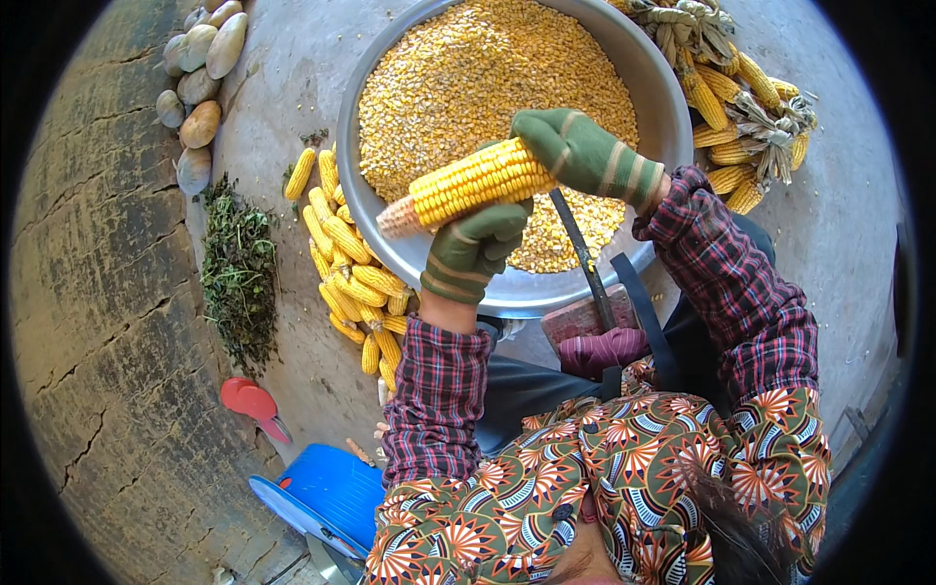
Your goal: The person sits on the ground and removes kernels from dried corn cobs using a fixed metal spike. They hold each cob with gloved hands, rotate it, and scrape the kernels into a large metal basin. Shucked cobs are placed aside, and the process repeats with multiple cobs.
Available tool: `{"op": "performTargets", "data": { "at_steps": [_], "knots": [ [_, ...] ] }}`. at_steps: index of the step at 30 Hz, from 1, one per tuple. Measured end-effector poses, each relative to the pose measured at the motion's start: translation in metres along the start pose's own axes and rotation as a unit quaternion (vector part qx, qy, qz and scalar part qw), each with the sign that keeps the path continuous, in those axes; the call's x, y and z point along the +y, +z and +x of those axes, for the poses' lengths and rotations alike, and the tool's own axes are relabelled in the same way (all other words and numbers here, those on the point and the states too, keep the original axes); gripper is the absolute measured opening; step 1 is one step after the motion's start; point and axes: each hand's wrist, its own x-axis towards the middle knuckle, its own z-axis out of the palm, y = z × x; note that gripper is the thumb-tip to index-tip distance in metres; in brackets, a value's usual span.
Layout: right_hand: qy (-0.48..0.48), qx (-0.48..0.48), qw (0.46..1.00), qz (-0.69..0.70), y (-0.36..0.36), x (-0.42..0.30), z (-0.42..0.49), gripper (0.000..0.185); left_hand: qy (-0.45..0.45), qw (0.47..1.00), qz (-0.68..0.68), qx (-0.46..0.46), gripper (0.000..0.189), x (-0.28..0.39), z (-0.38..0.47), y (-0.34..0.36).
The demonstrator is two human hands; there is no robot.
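Note:
An ear of corn [479,183], with several rows bared at its left end, is held tilted above a wide metal basin [663,110]. My left hand [479,245], in a green striped knit glove, grips it from below near the middle. Around its right end closes my right hand [585,153], gloved the same way. Loose corn kernels [475,80] fill much of the basin. A dark metal bar [581,252] slants from a reddish block [585,314] over the basin's near rim, just below the ear.
Corn ears [351,270] lie heaped left of the basin; bundled ears with tied husks [738,110] lie at its right. Further left are wilted greens [238,274], several squash-like fruits [201,124] by the cracked wall [102,256], a red object [248,398] and a blue plastic container [329,490].

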Motion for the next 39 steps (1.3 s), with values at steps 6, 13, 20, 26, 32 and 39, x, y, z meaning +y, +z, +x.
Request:
{"op": "performTargets", "data": {
  "at_steps": [6, 13, 20, 26, 32, 39],
  "knots": [
    [-0.019, 0.003, 1.000, -0.010, 0.003, -0.002, -0.001, 0.033, 0.022, 0.997, -0.061, -0.038, 0.038, -0.008, 0.003, 0.001],
    [-0.039, -0.013, 0.998, -0.053, 0.004, -0.001, 0.000, 0.031, 0.009, 0.997, -0.063, -0.039, 0.035, -0.011, 0.007, -0.003],
    [-0.025, -0.007, 1.000, -0.002, 0.012, 0.011, 0.004, 0.031, -0.009, 0.996, -0.077, -0.039, 0.029, -0.006, 0.002, -0.006],
    [-0.023, -0.022, 0.999, -0.006, 0.014, 0.010, 0.008, 0.032, -0.001, 1.000, 0.007, -0.014, 0.029, -0.007, 0.001, -0.011],
    [-0.045, -0.012, 0.998, -0.045, 0.019, 0.011, 0.008, 0.029, 0.007, 0.999, -0.003, 0.050, 0.028, -0.007, -0.002, 0.001],
    [-0.032, -0.036, 0.998, -0.043, 0.019, 0.014, 0.009, 0.030, -0.031, 0.999, -0.020, 0.011, 0.019, -0.006, 0.001, -0.010]
  ]
}}
